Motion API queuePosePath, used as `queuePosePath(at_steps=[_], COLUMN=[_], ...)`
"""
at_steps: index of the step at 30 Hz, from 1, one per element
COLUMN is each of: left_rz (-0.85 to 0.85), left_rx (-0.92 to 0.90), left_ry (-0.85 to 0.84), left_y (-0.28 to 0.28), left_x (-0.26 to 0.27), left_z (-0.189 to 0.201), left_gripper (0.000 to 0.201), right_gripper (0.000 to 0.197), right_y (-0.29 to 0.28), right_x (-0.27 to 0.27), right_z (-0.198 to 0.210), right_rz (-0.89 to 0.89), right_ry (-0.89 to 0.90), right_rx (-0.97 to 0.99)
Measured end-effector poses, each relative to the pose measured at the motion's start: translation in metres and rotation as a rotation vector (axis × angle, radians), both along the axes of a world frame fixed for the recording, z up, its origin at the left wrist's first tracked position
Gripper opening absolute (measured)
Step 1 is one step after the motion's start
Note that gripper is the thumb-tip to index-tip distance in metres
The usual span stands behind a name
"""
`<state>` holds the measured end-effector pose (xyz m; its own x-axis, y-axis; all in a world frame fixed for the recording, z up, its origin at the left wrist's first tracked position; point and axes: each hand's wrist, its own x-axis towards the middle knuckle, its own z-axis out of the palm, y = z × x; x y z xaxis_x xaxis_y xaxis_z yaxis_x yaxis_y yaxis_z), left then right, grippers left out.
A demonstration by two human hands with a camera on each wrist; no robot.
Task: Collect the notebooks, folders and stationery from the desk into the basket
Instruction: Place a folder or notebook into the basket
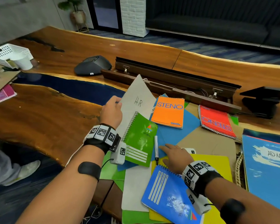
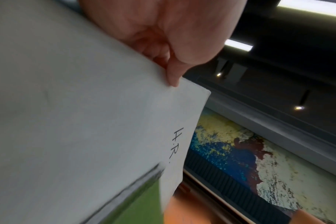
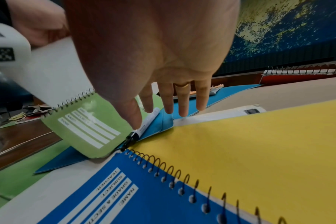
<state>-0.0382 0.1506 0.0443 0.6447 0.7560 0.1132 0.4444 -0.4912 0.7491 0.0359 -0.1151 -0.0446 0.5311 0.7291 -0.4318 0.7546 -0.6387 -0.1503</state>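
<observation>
My left hand pinches the edge of a grey folder marked "HR" and tilts it up off the pile. A green spiral notebook leans on that folder. In the left wrist view the thumb presses the grey folder above the green notebook. My right hand hovers flat with straight fingers over a blue folder. Its thumb tip is beside a white marker, and I cannot tell whether they touch. A blue spiral notebook and a yellow folder lie under the wrist.
An orange STENO pad and a red STENO pad lie further back. A blue folder marked "ADMIN" covers a wicker basket rim at the right. A white plastic basket stands far left. A conference phone sits behind.
</observation>
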Motion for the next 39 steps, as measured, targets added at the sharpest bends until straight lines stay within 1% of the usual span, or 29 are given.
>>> queuePosePath(at_steps=[3,6,8,10,13,17,19,22,25,26,28,30,32,34,36,38,39], left_rz=[-0.025,-0.013,-0.014,-0.035,-0.100,-0.200,-0.248,-0.334,-0.413,-0.432,-0.474,-0.520,-0.552,-0.556,-0.564,-0.632,-0.691], left_rx=[0.101,0.207,0.247,0.254,0.179,-0.057,-0.144,-0.225,-0.326,-0.365,-0.456,-0.528,-0.602,-0.670,-0.743,-0.793,-0.779], left_ry=[0.010,0.012,-0.040,-0.147,-0.324,-0.469,-0.510,-0.527,-0.539,-0.538,-0.509,-0.469,-0.434,-0.380,-0.282,-0.176,-0.122], left_y=[-0.001,-0.005,-0.007,-0.013,-0.034,-0.067,-0.085,-0.122,-0.162,-0.174,-0.203,-0.231,-0.260,-0.288,-0.316,-0.343,-0.356], left_x=[0.005,0.009,0.012,0.016,0.024,0.043,0.053,0.073,0.090,0.096,0.108,0.118,0.128,0.136,0.140,0.140,0.139], left_z=[0.022,0.045,0.057,0.070,0.088,0.092,0.089,0.083,0.079,0.077,0.069,0.060,0.049,0.035,0.020,0.004,-0.003], left_gripper=[0.014,0.017,0.016,0.015,0.012,0.012,0.013,0.015,0.027,0.029,0.026,0.021,0.022,0.025,0.024,0.024,0.026], right_gripper=[0.059,0.057,0.056,0.056,0.057,0.057,0.059,0.065,0.069,0.069,0.067,0.066,0.066,0.067,0.070,0.071,0.072], right_y=[-0.002,-0.005,-0.010,-0.018,-0.034,-0.062,-0.076,-0.106,-0.142,-0.155,-0.184,-0.213,-0.245,-0.276,-0.307,-0.340,-0.357], right_x=[0.001,0.003,0.005,0.009,0.018,0.037,0.046,0.058,0.064,0.066,0.067,0.069,0.069,0.069,0.070,0.075,0.077], right_z=[0.001,0.002,0.003,0.007,0.020,0.040,0.051,0.067,0.080,0.085,0.091,0.092,0.090,0.088,0.083,0.066,0.055], right_rz=[-0.012,-0.039,-0.057,-0.083,-0.157,-0.328,-0.431,-0.610,-0.755,-0.812,-0.925,-0.996,-1.045,-1.091,-1.134,-1.157,-1.154], right_ry=[-0.004,0.001,0.009,0.007,0.012,0.059,0.070,0.030,-0.020,-0.026,-0.032,-0.035,-0.055,-0.078,-0.096,-0.113,-0.124], right_rx=[0.003,0.026,0.055,0.104,0.207,0.367,0.458,0.584,0.717,0.749,0.802,0.887,0.950,0.895,0.807,0.771,0.771])
